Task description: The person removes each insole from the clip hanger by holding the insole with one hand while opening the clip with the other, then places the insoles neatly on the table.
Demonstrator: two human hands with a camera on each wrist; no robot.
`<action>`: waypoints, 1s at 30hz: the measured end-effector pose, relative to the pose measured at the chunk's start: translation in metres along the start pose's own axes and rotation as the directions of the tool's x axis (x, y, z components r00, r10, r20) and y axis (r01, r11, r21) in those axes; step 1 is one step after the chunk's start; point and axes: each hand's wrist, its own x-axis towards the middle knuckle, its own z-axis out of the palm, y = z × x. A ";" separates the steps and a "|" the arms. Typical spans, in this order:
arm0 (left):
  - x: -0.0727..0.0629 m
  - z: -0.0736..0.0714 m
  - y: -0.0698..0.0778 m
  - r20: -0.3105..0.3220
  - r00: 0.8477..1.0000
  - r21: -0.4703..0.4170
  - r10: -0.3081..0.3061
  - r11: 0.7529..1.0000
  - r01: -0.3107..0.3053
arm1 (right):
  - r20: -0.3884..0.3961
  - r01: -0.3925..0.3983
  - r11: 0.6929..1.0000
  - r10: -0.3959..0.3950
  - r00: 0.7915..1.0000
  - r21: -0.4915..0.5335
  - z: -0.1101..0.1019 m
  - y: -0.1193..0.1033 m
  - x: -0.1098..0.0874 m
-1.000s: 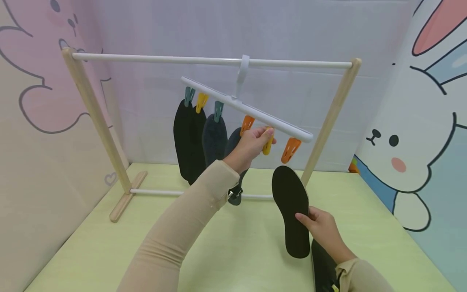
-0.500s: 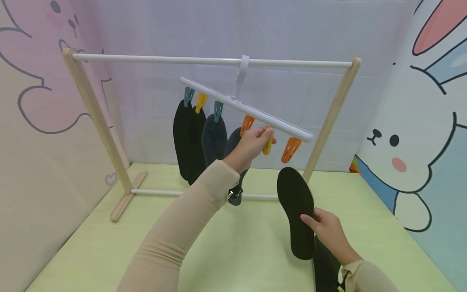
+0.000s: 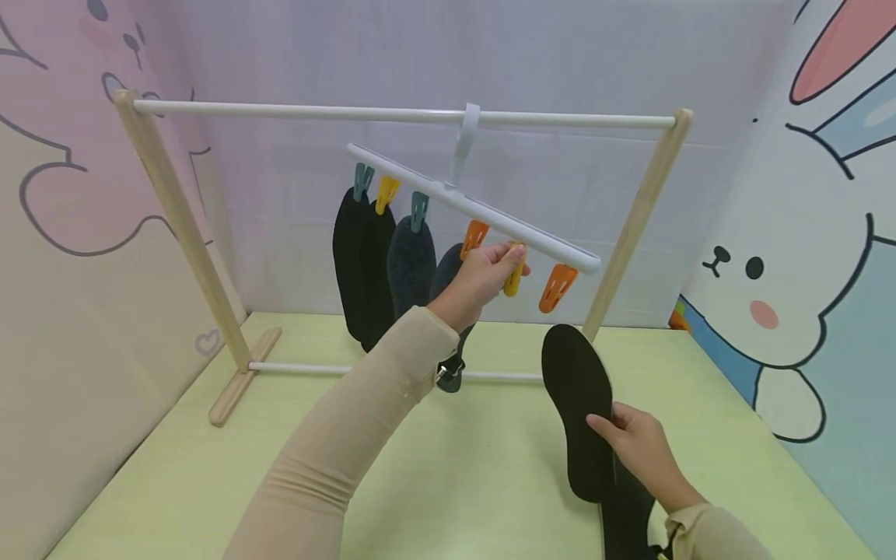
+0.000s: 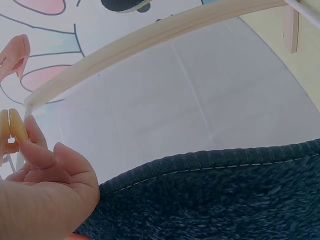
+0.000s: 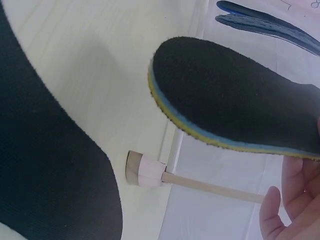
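My left hand (image 3: 476,280) pinches a yellow clip (image 3: 514,280) on the underside of a tilted white hanger (image 3: 521,230). An orange clip (image 3: 558,288) hangs to its right with nothing in it. Thumb and fingers of my right hand (image 3: 644,451) grip a black insole (image 3: 575,412), held upright below that orange clip and apart from it. Blue and yellow layers show along the insole's edge in the right wrist view. A second black insole (image 3: 625,517) lies on the table, partly behind my right hand. Beside my left wrist, a dark blue insole (image 4: 210,195) fills the lower left wrist view.
Black insoles (image 3: 352,272) and another dark blue insole (image 3: 411,264) hang from clips on the hanger's higher left side. The hanger's hook sits on the white top bar (image 3: 315,113) of a rack with wooden posts (image 3: 189,233). All stands on a pale green table (image 3: 420,474).
My right hand and the black insole in it have shifted a little right and down. My left hand stays at the yellow clip.
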 end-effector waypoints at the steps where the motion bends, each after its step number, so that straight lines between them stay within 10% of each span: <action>1: 0.000 0.000 0.000 -0.001 1.000 0.001 0.000 1.000 0.000 | -0.002 0.004 1.000 -0.004 1.000 -0.003 0.000 0.001 0.000; 14: -0.002 0.000 0.000 -0.003 1.000 0.013 0.008 1.000 -0.008 | -0.030 0.055 0.995 -0.058 0.998 -0.079 -0.006 0.011 -0.004; 30: 0.000 0.003 -0.001 -0.009 1.000 0.011 -0.009 1.000 0.009 | 0.111 -0.117 0.988 0.129 0.985 -0.105 -0.023 0.030 -0.005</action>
